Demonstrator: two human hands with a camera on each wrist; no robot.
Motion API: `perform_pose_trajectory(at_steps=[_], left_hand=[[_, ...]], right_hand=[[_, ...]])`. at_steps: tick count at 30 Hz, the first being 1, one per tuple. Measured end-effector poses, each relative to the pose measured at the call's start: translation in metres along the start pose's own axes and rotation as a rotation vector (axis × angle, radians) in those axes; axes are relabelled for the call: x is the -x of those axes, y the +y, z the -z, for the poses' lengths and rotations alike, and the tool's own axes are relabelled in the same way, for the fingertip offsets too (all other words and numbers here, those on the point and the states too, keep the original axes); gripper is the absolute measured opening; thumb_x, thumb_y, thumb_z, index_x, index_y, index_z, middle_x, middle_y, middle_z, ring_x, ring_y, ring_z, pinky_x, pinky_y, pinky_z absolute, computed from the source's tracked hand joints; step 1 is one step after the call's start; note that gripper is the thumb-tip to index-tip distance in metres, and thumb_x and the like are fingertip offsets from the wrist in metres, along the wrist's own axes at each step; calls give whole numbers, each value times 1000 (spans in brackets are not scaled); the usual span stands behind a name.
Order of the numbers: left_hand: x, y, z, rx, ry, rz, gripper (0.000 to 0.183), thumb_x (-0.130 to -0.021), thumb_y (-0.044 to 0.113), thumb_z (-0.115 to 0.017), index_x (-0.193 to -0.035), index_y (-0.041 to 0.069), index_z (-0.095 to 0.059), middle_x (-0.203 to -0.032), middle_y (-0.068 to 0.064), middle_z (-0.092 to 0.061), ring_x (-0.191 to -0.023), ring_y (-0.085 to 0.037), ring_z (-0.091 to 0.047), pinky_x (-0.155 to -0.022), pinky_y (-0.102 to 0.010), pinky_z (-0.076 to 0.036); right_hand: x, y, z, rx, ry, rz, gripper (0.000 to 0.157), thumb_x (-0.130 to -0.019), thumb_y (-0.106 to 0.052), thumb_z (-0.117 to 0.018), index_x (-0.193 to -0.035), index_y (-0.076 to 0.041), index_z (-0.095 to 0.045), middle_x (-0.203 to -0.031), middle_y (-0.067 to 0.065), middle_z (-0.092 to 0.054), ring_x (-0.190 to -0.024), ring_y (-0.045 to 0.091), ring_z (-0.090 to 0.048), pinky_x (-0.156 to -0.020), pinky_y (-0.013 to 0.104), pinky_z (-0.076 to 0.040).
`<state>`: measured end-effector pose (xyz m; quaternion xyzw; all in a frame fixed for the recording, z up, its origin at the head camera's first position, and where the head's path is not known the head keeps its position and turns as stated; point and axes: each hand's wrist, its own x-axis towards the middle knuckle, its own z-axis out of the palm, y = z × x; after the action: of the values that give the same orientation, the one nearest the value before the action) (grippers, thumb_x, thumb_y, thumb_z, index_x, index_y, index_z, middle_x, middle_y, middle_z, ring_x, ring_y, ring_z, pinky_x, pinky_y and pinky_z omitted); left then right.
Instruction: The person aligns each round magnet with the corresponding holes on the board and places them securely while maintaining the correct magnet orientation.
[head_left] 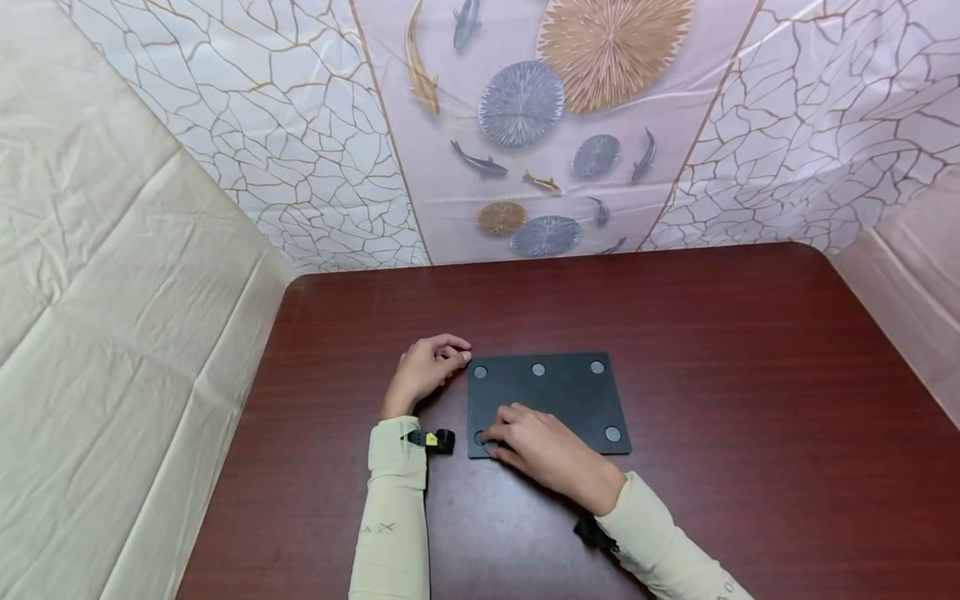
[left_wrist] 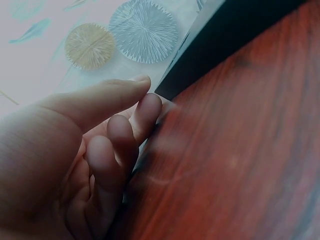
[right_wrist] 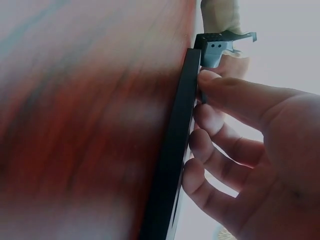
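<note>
A flat dark grey board (head_left: 551,400) lies on the table, with light round spots along its far edge and at its near right corner. At its near left corner is a dark-ringed round spot (head_left: 480,437). Over that corner, my right hand (head_left: 543,446) pinches a small thin dark piece (right_wrist: 202,96) between thumb and index finger, the other fingertips against the board's top. The piece's full shape is hidden by the fingers. My left hand (head_left: 429,367) is at the far left corner, its thumb and loosely bent fingers beside or touching that corner; it holds nothing visible.
The reddish-brown wooden table (head_left: 750,358) extends around the board. Patterned cloth (head_left: 300,125) hangs behind it, and a cream cloth (head_left: 135,350) hangs on the left. Black wrist straps with cameras (head_left: 442,442) sit on both sleeves.
</note>
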<state>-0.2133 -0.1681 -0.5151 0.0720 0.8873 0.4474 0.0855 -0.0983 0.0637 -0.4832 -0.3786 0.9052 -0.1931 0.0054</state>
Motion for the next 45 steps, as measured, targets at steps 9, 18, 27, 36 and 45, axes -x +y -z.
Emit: perform_pose_trajectory(at_steps=[9,18,27,36,45], left_hand=[[0,0,-2,4,-3,14,13,-102,35,-72,-112,30,-78,-79,3,-71,-64,-21,-64,-63,-37,-51],[1,-1,-1,23,-11,24,13,-102,35,-72,-112,30,-77,-81,4,-72,-65,-21,-64,-63,-37,-52],[-4,0,0,-6,5,-7,14,-102,37,-72,-112,29,-77,-79,4,-72,-64,-21,-65,-68,-39,-51],[-3,-3,-1,-13,-4,23,13,-102,37,-72,-112,30,-77,-78,4,-71,-63,-20,-64,-70,-39,-49],[-3,0,0,-18,1,11,13,-103,36,-71,-112,29,-77,-81,6,-72,-63,-19,-64,-74,-39,-48]], right_hand=[[0,0,-3,17,30,9,17,-102,-20,-74,-116,-18,-82,-102,-4,-63,-91,10,-62,-73,28,-56],[-3,-3,-5,41,44,52,16,-102,-15,-73,-116,-16,-81,-107,-3,-66,-96,12,-63,-76,30,-58],[-7,-2,-5,22,35,27,16,-102,-16,-73,-115,-18,-82,-109,-4,-64,-101,14,-60,-80,31,-56],[-8,-3,-5,2,31,24,15,-102,-16,-73,-114,-17,-82,-110,-4,-66,-103,13,-62,-82,32,-58],[-12,-5,-7,-45,86,-11,18,-100,-15,-76,-118,-16,-76,-109,-4,-69,-101,13,-66,-81,34,-59]])
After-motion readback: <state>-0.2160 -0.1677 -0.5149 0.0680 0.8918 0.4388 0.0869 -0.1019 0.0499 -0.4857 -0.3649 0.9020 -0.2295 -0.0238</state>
